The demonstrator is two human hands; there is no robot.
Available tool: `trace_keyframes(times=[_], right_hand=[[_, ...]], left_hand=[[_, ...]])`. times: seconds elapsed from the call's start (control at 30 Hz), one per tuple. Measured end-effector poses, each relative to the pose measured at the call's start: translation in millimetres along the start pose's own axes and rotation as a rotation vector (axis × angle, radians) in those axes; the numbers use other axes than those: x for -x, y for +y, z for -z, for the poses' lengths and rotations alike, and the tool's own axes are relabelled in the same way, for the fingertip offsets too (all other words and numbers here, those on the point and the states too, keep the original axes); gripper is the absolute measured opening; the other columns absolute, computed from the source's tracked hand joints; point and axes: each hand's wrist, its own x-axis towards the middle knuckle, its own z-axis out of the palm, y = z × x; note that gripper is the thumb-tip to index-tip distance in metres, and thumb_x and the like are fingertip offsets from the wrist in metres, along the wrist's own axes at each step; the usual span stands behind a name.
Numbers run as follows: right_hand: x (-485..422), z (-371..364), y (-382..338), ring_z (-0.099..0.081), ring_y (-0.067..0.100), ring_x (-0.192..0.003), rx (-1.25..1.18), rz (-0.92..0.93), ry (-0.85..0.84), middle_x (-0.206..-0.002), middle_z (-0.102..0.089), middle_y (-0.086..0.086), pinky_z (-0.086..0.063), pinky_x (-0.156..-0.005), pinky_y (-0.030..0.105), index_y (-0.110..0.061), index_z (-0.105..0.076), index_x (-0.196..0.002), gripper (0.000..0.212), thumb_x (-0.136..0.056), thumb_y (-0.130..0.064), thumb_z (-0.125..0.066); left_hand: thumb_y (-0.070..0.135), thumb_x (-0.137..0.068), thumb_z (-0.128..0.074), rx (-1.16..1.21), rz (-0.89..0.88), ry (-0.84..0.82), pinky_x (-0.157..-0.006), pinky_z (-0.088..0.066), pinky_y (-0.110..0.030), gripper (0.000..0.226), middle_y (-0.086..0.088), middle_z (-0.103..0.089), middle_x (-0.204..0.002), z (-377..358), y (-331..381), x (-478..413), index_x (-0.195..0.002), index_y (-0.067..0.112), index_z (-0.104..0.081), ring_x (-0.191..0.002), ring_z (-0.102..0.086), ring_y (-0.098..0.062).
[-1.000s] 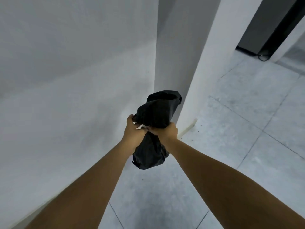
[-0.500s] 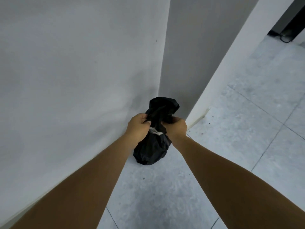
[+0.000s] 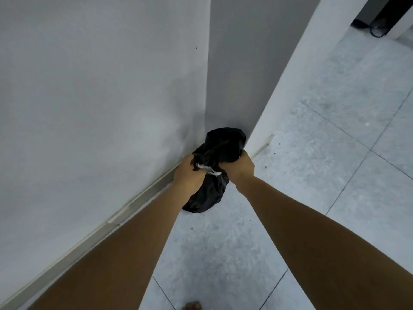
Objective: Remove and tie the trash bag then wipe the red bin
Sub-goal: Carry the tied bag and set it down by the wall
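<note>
A black trash bag (image 3: 209, 195) hangs in front of me near the corner of two white walls, its lower end close to the tiled floor. My left hand (image 3: 188, 173) grips the bag's neck from the left, and my right hand (image 3: 238, 166) grips it from the right. A thin white strip (image 3: 210, 170) crosses the neck between the two hands. The loose top of the bag bunches up above my fingers. The red bin is out of view.
A white wall (image 3: 100, 108) with a baseboard runs along the left. A white pillar (image 3: 288, 81) stands just behind the bag. Grey floor tiles (image 3: 324, 164) spread to the right. Toes of a foot (image 3: 192, 306) show at the bottom edge.
Both hands have carried the bag lower and closer to the wall corner. The view has tilted down, showing more of the baseboard and floor.
</note>
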Motion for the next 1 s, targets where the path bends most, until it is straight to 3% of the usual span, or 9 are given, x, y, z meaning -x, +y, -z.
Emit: trace_keyframes(times=[0.1, 0.33, 0.47, 0.53, 0.63, 0.8, 0.9, 1.0], right_hand=[[11, 15, 3, -0.056, 0.034, -0.115, -0.013, -0.002, 0.006, -0.125, -0.059, 0.016, -0.047, -0.1, 0.043, -0.008, -0.044, -0.135, 0.06, -0.079, -0.013, -0.065], [50, 60, 11, -0.041, 0.034, -0.133, 0.007, -0.062, -0.035, -0.146, -0.042, 0.016, -0.038, -0.104, 0.037, -0.008, -0.022, -0.149, 0.076, -0.086, -0.016, -0.063], [102, 113, 26, -0.04, 0.031, -0.134, 0.037, -0.083, -0.052, -0.149, -0.038, 0.015, -0.039, -0.106, 0.035, -0.01, -0.021, -0.15, 0.079, -0.086, -0.02, -0.066], [138, 151, 33, -0.04, 0.03, -0.134, 0.086, -0.095, -0.082, -0.15, -0.036, 0.015, -0.039, -0.106, 0.035, -0.012, -0.017, -0.151, 0.082, -0.086, -0.02, -0.066], [188, 233, 37, -0.041, 0.029, -0.132, 0.192, -0.082, -0.057, -0.146, -0.039, 0.017, -0.037, -0.103, 0.032, -0.011, -0.018, -0.151, 0.08, -0.087, -0.021, -0.065], [271, 370, 48, -0.041, 0.03, -0.132, 0.392, -0.032, 0.086, -0.144, -0.041, 0.017, -0.036, -0.103, 0.034, -0.014, -0.02, -0.15, 0.074, -0.089, -0.025, -0.06], [328, 428, 68, -0.037, 0.03, -0.136, 0.43, -0.043, 0.19, -0.149, -0.037, 0.015, -0.034, -0.107, 0.038, -0.013, -0.018, -0.151, 0.071, -0.093, -0.031, -0.055], [399, 466, 86, -0.032, 0.03, -0.139, 0.408, -0.062, 0.305, -0.152, -0.033, 0.013, -0.032, -0.111, 0.04, -0.013, -0.018, -0.151, 0.069, -0.095, -0.036, -0.051]], left_hand=[[0.015, -0.091, -0.054, -0.02, 0.007, 0.013, -0.089, -0.039, -0.029, 0.034, -0.015, -0.059, -0.122, -1, 6, 13, -0.123, 0.005, -0.052, -0.114, -0.055, -0.032], [0.016, -0.091, -0.056, 0.012, 0.065, 0.022, -0.109, -0.036, -0.037, 0.055, -0.013, -0.046, -0.144, -1, 31, 55, -0.142, 0.008, -0.037, -0.129, -0.046, -0.03], [0.02, -0.09, -0.058, 0.006, 0.104, 0.036, -0.1, -0.036, -0.032, 0.061, -0.012, -0.041, -0.148, -7, 43, 114, -0.145, 0.011, -0.033, -0.131, -0.044, -0.029], [0.021, -0.09, -0.058, -0.042, 0.104, -0.005, -0.105, -0.038, -0.035, 0.063, -0.012, -0.039, -0.15, -12, 54, 157, -0.146, 0.011, -0.031, -0.133, -0.042, -0.03], [0.018, -0.09, -0.058, -0.127, 0.014, -0.076, -0.105, -0.039, -0.038, 0.059, -0.013, -0.041, -0.147, -19, 105, 212, -0.143, 0.011, -0.034, -0.132, -0.043, -0.029], [0.033, -0.09, -0.057, -0.387, -0.349, -0.146, -0.094, -0.038, -0.027, 0.054, -0.007, -0.048, -0.141, -41, 202, 298, -0.138, 0.014, -0.041, -0.12, -0.048, -0.019], [0.042, -0.094, -0.047, -0.589, -0.46, -0.275, -0.109, -0.031, -0.032, 0.063, -0.006, -0.032, -0.153, -66, 238, 350, -0.147, 0.014, -0.028, -0.136, -0.037, -0.023], [0.043, -0.097, -0.04, -0.678, -0.555, -0.372, -0.113, -0.025, -0.034, 0.062, -0.007, -0.023, -0.158, -98, 259, 405, -0.149, 0.014, -0.023, -0.141, -0.028, -0.024]])
